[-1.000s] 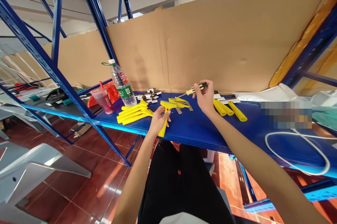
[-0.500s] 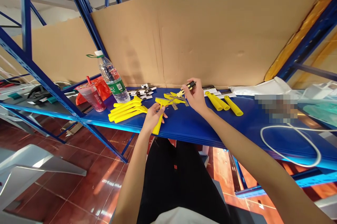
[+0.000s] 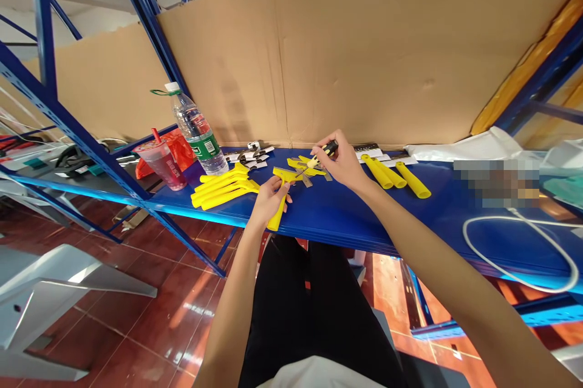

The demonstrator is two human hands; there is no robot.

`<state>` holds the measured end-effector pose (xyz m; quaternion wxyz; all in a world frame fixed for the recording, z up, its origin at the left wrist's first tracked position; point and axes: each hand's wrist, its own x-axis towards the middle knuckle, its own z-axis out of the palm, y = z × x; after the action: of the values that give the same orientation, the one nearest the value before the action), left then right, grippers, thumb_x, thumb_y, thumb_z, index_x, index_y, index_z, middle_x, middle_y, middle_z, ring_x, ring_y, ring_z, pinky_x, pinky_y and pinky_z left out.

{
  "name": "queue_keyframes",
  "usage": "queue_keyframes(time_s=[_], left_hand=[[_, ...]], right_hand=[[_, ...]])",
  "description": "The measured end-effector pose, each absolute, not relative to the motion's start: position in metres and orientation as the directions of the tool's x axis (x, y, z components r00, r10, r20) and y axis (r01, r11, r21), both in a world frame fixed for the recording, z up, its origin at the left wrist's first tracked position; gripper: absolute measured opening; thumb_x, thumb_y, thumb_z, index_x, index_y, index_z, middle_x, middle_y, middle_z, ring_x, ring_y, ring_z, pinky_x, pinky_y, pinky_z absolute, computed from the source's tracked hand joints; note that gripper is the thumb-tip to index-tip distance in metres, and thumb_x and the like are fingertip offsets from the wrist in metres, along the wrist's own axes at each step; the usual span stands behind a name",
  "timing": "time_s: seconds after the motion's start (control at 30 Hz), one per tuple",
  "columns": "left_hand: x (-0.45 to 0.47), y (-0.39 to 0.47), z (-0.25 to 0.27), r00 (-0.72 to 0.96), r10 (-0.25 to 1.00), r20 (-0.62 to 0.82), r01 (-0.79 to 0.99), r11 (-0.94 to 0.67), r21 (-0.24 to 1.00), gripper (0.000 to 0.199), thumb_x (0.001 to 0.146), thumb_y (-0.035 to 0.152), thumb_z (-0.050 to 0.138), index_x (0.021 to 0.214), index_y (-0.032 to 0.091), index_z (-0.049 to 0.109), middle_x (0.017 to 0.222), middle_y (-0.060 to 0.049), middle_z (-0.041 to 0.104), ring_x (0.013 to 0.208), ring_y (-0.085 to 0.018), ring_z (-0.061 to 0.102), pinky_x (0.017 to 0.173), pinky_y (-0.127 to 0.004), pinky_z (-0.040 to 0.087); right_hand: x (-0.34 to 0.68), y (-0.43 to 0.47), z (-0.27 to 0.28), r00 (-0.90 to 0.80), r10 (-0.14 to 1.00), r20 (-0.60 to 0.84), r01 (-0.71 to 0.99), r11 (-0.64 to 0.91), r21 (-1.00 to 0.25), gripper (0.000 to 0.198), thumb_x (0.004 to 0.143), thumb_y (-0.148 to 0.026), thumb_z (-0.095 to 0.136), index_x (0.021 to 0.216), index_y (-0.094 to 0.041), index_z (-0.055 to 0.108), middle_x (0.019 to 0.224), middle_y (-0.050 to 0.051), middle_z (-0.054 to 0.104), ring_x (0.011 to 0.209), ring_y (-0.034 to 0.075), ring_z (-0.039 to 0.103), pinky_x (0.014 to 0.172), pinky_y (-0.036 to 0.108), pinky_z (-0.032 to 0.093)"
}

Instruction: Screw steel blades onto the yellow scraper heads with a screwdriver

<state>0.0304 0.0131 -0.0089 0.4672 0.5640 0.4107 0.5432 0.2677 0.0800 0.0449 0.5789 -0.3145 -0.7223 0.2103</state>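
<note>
Two-handed work with a screwdriver at a blue shelf [image 3: 337, 215]. The left hand [image 3: 268, 200] is closed around the neck of a yellow scraper [image 3: 274, 220], whose handle slants down toward the shelf's front edge while its head points away from the body. The right hand [image 3: 340, 162] has its fingers wrapped about the black-and-yellow screwdriver [image 3: 313, 162], the shaft slanting down and leftward to the scraper's head; whether the tip is seated in a screw is too small to tell. The step appears to be turning a fastener at that head. For good results, the shaft is best brought more nearly square to the screw face, since a slanted driver tends to slip; pressure should precede rotation, and the left fingers should lie clear of the tip's likely path. Bracing the handle against the shelf would probably resist twisting. Loose yellow pieces and metal blades [image 3: 306, 181] lie just beyond the head, so the wrist needs care there. Yellow scraper handles [image 3: 228, 192] lie bunched to the left, and yellow tubes [image 3: 413, 181] to the right.
</note>
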Motion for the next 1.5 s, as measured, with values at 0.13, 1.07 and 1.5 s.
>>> queue_keyframes(time_s=[0.13,1.07,1.5], left_hand=[[0.0307,0.0131,-0.0095,0.087,0.968,0.236,-0.047,-0.233,0.971,0.044,0.093,0.048,0.087,0.118,0.015,0.07,0.131,-0.018,0.079,0.062,-0.009,0.065,0.042,-0.022,0.051],[0.032,0.0122,-0.0097,0.073,0.968,0.24,-0.034,-0.238,0.971,0.039,0.095,0.043,0.085,0.12,0.016,0.073,0.132,-0.016,0.079,0.061,-0.009,0.066,0.041,-0.021,0.051],[0.0326,0.01,-0.0071,0.078,0.969,0.235,-0.018,-0.235,0.972,0.042,0.093,0.049,0.087,0.115,0.017,0.071,0.129,-0.016,0.08,0.062,-0.01,0.066,0.042,-0.021,0.051]], right_hand=[[0.2703,0.0773,0.0508,-0.213,0.638,0.74,0.21,0.769,-0.604,0.029,0.102,-0.045,0.078,0.108,-0.03,0.053,0.112,0.003,0.083,0.077,0.02,0.061,0.071,0.038,0.05],[0.2741,0.0757,0.0517,-0.078,0.677,0.732,0.377,0.7,-0.607,0.022,0.098,-0.044,0.077,0.099,-0.027,0.063,0.086,0.0,0.068,0.07,0.019,0.054,0.068,0.036,0.046],[0.2719,0.0739,0.0508,-0.076,0.682,0.728,0.354,0.7,-0.619,0.029,0.092,-0.044,0.082,0.105,-0.03,0.061,0.091,0.0,0.069,0.07,0.02,0.055,0.065,0.036,0.047]])
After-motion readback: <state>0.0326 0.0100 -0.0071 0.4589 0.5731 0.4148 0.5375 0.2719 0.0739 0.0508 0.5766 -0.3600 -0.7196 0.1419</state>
